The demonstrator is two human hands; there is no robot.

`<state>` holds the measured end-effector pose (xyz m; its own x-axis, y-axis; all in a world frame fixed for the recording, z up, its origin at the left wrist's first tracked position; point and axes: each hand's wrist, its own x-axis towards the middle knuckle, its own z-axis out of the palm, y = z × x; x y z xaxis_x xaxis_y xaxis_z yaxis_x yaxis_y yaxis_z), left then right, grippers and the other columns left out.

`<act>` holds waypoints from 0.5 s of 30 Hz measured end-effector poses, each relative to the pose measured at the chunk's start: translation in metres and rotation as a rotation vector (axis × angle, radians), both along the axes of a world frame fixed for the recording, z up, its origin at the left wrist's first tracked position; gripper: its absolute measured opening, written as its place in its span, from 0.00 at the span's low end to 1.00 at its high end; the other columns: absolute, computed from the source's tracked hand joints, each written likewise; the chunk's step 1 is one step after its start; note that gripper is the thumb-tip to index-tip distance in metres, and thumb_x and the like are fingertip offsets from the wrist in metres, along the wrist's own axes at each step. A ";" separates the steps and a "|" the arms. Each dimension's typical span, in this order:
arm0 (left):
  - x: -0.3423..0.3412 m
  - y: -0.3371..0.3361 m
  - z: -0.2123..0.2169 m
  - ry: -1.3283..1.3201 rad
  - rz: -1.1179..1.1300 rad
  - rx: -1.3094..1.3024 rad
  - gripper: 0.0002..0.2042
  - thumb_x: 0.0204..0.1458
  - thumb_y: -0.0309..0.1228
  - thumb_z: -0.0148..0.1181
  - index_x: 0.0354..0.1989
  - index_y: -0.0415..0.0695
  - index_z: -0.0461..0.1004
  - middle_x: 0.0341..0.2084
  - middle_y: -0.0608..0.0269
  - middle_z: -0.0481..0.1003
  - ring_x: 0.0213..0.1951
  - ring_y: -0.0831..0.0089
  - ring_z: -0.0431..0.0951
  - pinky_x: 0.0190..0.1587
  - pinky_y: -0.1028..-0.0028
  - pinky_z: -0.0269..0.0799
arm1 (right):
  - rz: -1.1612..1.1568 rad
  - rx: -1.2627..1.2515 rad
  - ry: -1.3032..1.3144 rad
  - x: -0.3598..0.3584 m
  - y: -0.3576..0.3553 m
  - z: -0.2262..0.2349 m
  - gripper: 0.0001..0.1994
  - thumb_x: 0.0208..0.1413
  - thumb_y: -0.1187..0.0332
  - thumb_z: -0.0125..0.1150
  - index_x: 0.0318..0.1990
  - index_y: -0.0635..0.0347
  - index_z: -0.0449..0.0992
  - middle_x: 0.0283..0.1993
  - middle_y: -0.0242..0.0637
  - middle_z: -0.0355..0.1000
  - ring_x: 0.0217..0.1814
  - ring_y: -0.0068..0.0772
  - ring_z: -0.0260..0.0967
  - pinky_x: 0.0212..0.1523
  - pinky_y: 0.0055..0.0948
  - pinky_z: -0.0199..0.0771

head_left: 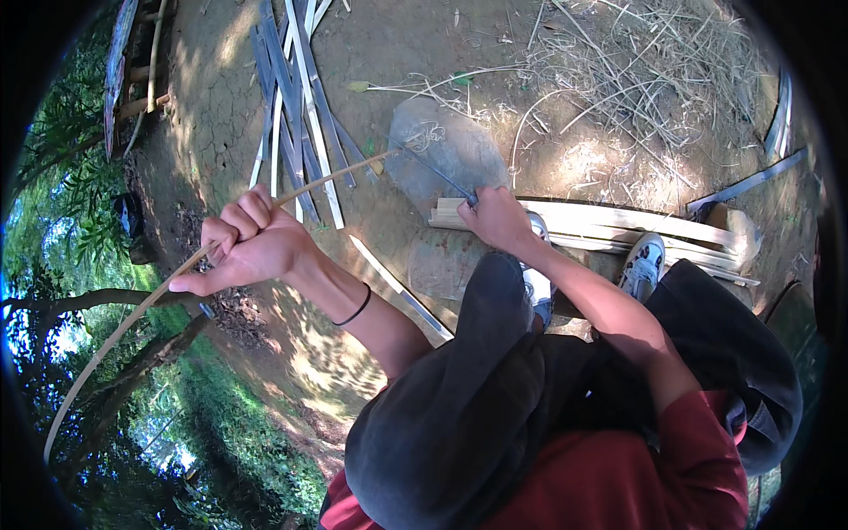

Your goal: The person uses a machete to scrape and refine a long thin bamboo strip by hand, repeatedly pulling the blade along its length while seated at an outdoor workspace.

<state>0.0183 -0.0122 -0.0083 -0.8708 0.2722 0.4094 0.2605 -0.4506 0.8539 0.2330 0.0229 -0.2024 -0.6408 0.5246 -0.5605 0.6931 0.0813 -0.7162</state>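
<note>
My left hand (pixel 256 243) is closed around a long, thin strip of split bamboo (pixel 340 172). One end of the strip curves down past my wrist to the lower left, while the other slants up toward the middle. In my closed right hand (pixel 499 219) is a knife (pixel 442 173) with a narrow dark blade, pointing up and left. The blade meets or crosses the strip near its far end; whether they touch I cannot tell. Beneath them lies a flat grey stone (pixel 459 146). The knife's handle is mostly hidden in my fingers.
Split bamboo pieces (pixel 601 216) lie stacked beside my shoes (pixel 644 265). Long dark and pale slats (pixel 287 97) are heaped at the upper left. Shavings and thin strips (pixel 636 79) cover the ground at the upper right. A single slat (pixel 402 287) lies near my left forearm.
</note>
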 end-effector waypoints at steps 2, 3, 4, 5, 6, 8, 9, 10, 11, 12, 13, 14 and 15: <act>0.001 0.001 0.005 0.003 0.037 0.001 0.35 0.48 0.76 0.29 0.14 0.55 0.39 0.05 0.75 0.39 0.12 0.79 0.34 0.17 0.76 0.30 | 0.012 0.000 -0.006 -0.001 0.004 0.001 0.20 0.54 0.58 0.57 0.31 0.73 0.77 0.30 0.62 0.74 0.36 0.61 0.74 0.41 0.49 0.75; 0.003 0.004 0.009 0.008 0.067 -0.006 0.35 0.48 0.76 0.30 0.14 0.55 0.39 0.05 0.75 0.39 0.12 0.79 0.34 0.17 0.76 0.30 | -0.008 -0.002 0.013 -0.001 0.004 -0.001 0.20 0.54 0.58 0.57 0.30 0.73 0.77 0.30 0.62 0.74 0.36 0.61 0.74 0.41 0.49 0.75; 0.005 0.004 0.010 0.014 0.097 -0.013 0.36 0.48 0.77 0.30 0.14 0.54 0.39 0.05 0.74 0.39 0.12 0.79 0.34 0.17 0.75 0.30 | -0.028 -0.004 0.033 -0.001 0.005 -0.004 0.20 0.53 0.57 0.57 0.30 0.73 0.77 0.30 0.62 0.74 0.36 0.61 0.74 0.41 0.50 0.75; 0.002 0.001 0.008 0.008 0.043 0.017 0.36 0.48 0.77 0.29 0.14 0.54 0.39 0.05 0.74 0.39 0.12 0.79 0.34 0.17 0.75 0.31 | -0.047 -0.006 0.054 -0.002 0.006 -0.006 0.20 0.53 0.57 0.57 0.30 0.72 0.77 0.29 0.62 0.74 0.36 0.61 0.74 0.40 0.50 0.75; 0.003 0.003 0.008 0.025 0.060 -0.001 0.36 0.48 0.77 0.29 0.14 0.54 0.39 0.05 0.74 0.39 0.12 0.79 0.34 0.17 0.75 0.31 | -0.045 -0.017 0.039 -0.003 0.009 -0.004 0.20 0.53 0.57 0.57 0.30 0.72 0.77 0.29 0.62 0.74 0.36 0.61 0.74 0.41 0.50 0.75; 0.007 0.006 0.009 0.059 0.096 -0.038 0.36 0.48 0.77 0.28 0.14 0.54 0.39 0.05 0.75 0.39 0.12 0.79 0.34 0.18 0.76 0.32 | -0.040 -0.039 0.010 -0.009 0.014 0.001 0.20 0.53 0.57 0.58 0.30 0.72 0.77 0.29 0.62 0.74 0.36 0.61 0.74 0.41 0.49 0.75; 0.006 0.006 0.008 0.061 0.074 -0.041 0.36 0.48 0.77 0.28 0.14 0.54 0.39 0.05 0.75 0.39 0.12 0.79 0.34 0.18 0.76 0.32 | -0.044 -0.029 0.006 -0.011 0.014 0.002 0.20 0.53 0.57 0.58 0.30 0.72 0.77 0.29 0.62 0.74 0.37 0.61 0.74 0.41 0.49 0.75; 0.005 0.005 0.008 0.064 0.052 -0.044 0.36 0.48 0.77 0.28 0.14 0.54 0.39 0.05 0.75 0.39 0.12 0.79 0.34 0.18 0.76 0.32 | -0.048 -0.019 0.003 -0.014 0.014 0.004 0.20 0.53 0.57 0.58 0.31 0.72 0.77 0.29 0.62 0.74 0.37 0.61 0.74 0.42 0.49 0.75; 0.004 0.005 0.007 0.066 0.031 -0.047 0.36 0.48 0.76 0.28 0.14 0.54 0.39 0.05 0.75 0.39 0.12 0.79 0.34 0.18 0.76 0.32 | -0.051 -0.009 -0.001 -0.016 0.014 0.005 0.21 0.53 0.56 0.58 0.31 0.72 0.77 0.29 0.62 0.74 0.37 0.61 0.74 0.42 0.49 0.75; 0.002 0.006 0.005 0.062 0.022 -0.027 0.36 0.48 0.76 0.28 0.14 0.54 0.39 0.05 0.75 0.39 0.12 0.79 0.34 0.17 0.76 0.32 | -0.048 -0.001 0.010 -0.016 0.013 0.004 0.21 0.53 0.56 0.58 0.31 0.73 0.77 0.29 0.62 0.74 0.38 0.61 0.74 0.43 0.49 0.75; 0.001 0.007 0.002 0.057 0.013 -0.008 0.36 0.49 0.76 0.28 0.13 0.54 0.39 0.05 0.75 0.39 0.12 0.79 0.34 0.17 0.76 0.32 | -0.045 0.007 0.020 -0.016 0.013 0.004 0.20 0.53 0.57 0.57 0.32 0.73 0.77 0.29 0.62 0.74 0.38 0.61 0.74 0.43 0.49 0.75; 0.000 0.008 0.000 0.053 0.003 0.011 0.36 0.49 0.76 0.28 0.13 0.54 0.39 0.05 0.75 0.39 0.12 0.79 0.34 0.17 0.76 0.32 | -0.041 0.016 0.030 -0.016 0.013 0.003 0.20 0.53 0.57 0.57 0.32 0.73 0.77 0.29 0.62 0.74 0.38 0.61 0.74 0.43 0.49 0.75; 0.001 0.009 -0.001 0.048 0.045 0.030 0.35 0.50 0.75 0.28 0.13 0.54 0.39 0.05 0.75 0.38 0.11 0.79 0.35 0.17 0.76 0.32 | -0.034 -0.002 0.016 -0.017 0.013 0.004 0.20 0.53 0.57 0.57 0.32 0.73 0.77 0.29 0.61 0.74 0.38 0.61 0.74 0.43 0.49 0.74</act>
<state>0.0194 -0.0035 -0.0096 -0.8609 0.2202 0.4586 0.3216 -0.4629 0.8260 0.2163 0.0360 -0.1980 -0.6315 0.5453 -0.5513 0.6838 0.0565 -0.7275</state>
